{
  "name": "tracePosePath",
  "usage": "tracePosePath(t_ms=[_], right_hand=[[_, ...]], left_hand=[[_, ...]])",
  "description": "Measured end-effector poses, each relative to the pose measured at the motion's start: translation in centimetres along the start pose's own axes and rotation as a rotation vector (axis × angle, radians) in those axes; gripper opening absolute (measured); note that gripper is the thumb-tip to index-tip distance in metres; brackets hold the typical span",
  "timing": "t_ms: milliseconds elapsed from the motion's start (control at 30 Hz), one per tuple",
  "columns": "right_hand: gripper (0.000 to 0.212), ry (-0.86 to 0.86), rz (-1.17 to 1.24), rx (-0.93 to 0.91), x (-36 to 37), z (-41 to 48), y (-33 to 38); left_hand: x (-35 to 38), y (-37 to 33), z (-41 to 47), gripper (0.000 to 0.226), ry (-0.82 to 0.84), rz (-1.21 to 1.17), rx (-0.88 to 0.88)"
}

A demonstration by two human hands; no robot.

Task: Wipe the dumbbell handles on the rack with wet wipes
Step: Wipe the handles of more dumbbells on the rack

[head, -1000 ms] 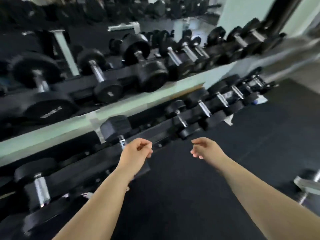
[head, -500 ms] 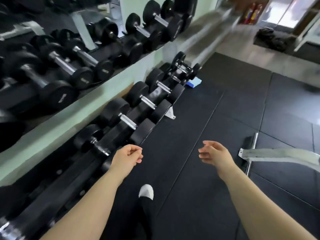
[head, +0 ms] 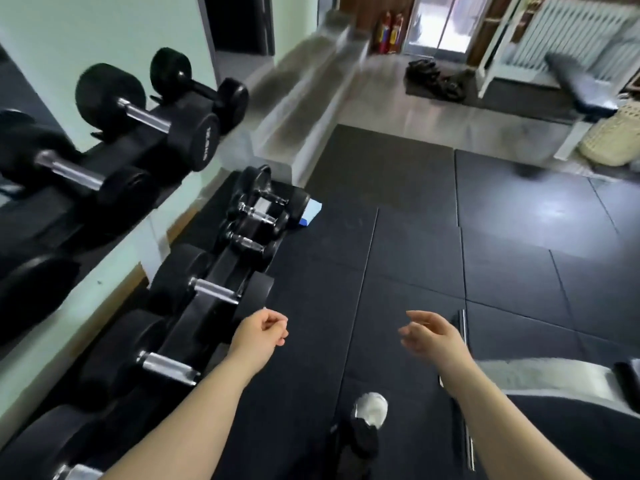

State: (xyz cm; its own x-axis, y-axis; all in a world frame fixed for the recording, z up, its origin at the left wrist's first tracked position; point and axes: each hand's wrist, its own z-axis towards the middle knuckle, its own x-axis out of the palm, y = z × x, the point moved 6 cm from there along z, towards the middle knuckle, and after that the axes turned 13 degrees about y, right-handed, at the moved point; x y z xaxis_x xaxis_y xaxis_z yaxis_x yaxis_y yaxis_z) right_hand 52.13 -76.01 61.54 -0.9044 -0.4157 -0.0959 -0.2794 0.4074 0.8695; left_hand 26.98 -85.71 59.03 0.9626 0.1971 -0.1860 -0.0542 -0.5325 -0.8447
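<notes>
A black dumbbell rack [head: 221, 271] runs along the left wall, with a row of black dumbbells and chrome handles such as one handle [head: 216, 295] near my left hand. A blue and white pack [head: 310, 211] lies on the floor at the rack's far end. My left hand [head: 259, 336] hovers just right of the rack, fingers curled into a loose fist with nothing visible in it. My right hand [head: 431, 336] floats over the floor mat, fingers apart and empty. A mirror above the rack reflects more dumbbells [head: 145, 119].
Black rubber mats [head: 398, 237] cover the floor ahead. My foot in a white sock [head: 370, 408] steps forward. A bench frame [head: 554, 379] sits at the lower right, another bench [head: 578, 88] at the far right, grey steps [head: 304, 98] beyond the rack.
The view has swung right along the rack toward its far end; the room beyond has come into sight. Both hands keep their pose, and a foot has stepped forward.
</notes>
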Motion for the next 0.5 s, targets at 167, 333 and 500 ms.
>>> tracePosePath(t_ms=[167,333,500], right_hand=[[0.021,0.062,-0.01,0.004,-4.7,14.4,6.3],[0.022,0.121,-0.043,0.045,-8.1,27.9,13.7],[0.019,0.186,-0.09,0.079,-9.3,42.0,19.6]], left_hand=[[1.0,-5.7,13.5,0.023,-0.076,-0.036,-0.066],[1.9,-12.6,25.1,0.017,-0.086,-0.011,-0.121],[0.2,-18.3,38.1,0.022,-0.154,-0.05,-0.153]])
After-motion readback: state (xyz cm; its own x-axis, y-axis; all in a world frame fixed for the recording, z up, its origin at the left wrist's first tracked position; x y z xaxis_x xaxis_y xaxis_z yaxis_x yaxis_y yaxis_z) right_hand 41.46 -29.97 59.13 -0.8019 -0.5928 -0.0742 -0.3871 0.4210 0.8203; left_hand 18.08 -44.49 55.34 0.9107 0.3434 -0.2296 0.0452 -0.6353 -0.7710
